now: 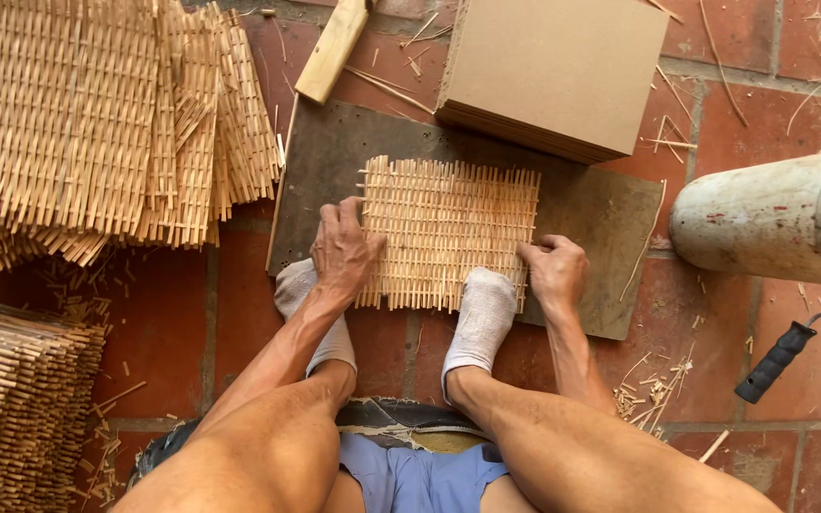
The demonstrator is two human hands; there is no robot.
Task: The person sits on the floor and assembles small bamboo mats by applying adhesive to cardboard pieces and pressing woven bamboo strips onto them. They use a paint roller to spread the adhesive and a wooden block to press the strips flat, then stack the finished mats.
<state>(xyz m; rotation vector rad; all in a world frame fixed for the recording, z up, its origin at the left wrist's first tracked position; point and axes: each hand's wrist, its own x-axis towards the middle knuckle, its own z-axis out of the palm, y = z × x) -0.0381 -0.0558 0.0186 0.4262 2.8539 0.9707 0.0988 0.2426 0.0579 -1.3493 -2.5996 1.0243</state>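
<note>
1. Left hand (346, 249) lies flat with the fingers spread on the left edge of the woven mat (448, 234); it presses and does not grasp. I think this keeps the mat from sliding.
2. Right hand (553, 271) is curled narrow at the mat's lower right edge, and the fingertips seem to pinch the ends of the strips there. Whether they hold one strip or several, I cannot tell.
3. One woven mat is in work. It lies in the middle of the frame on one dark flat board (610, 214), which gives a hard, even base.
4. Two feet in white socks (480, 318) rest on the near edge of the mat and the board, probably as extra weight to hold it.
5. One stack of brown cardboard sheets (558, 66) sits on the far end of the board, at the upper middle.
6. One wooden handle (333, 49) lies at the upper middle, just left of the stack.
7. Two piles of finished mats are visible: a big one (87, 123) at the upper left and another (11, 408) at the lower left.
8. One pale cylinder (772, 223) lies on its side at the right, and one black grip (776, 361) is below it.
9. Loose cut strips (653, 394) are scattered on the red tile floor (163, 323); they are too many to count.
</note>
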